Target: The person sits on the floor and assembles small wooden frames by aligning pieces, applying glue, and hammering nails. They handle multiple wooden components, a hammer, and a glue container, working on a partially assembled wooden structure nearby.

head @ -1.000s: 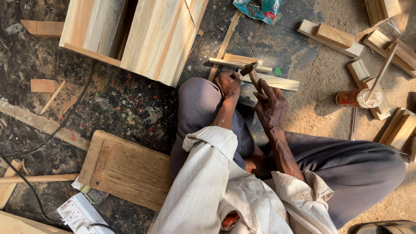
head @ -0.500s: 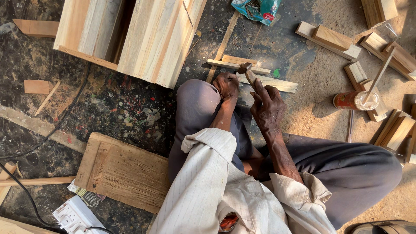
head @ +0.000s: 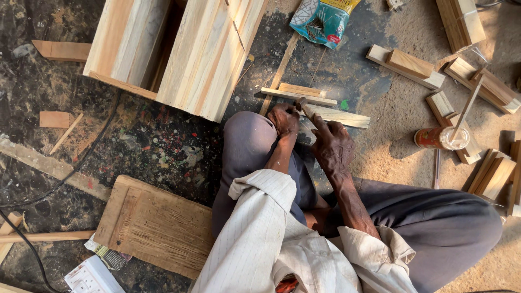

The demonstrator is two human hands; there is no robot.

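Note:
I sit on the floor with my knees up. My left hand [head: 284, 119] lies over my left knee, its fingers curled on the near end of a pale wooden strip [head: 341, 115]. My right hand [head: 332, 145] is shut on the handle of a small hammer [head: 300, 103], whose head hangs just above the strip, next to my left fingertips. What my left fingers pinch, if anything, is too small to tell. More thin strips [head: 297, 92] lie just beyond on the floor.
A large pale wooden box [head: 179, 51] stands at the upper left, a flat board [head: 157, 225] by my left side. A teal packet [head: 323, 19], a red jar with a stick [head: 440, 138], scattered wood blocks [head: 407, 65], a black cable [head: 81, 163] and a white socket strip [head: 89, 278] lie around.
The view has slid slightly, so everything sits a little lower in frame. Both hands stay at the strip, with the hammer head still close over it.

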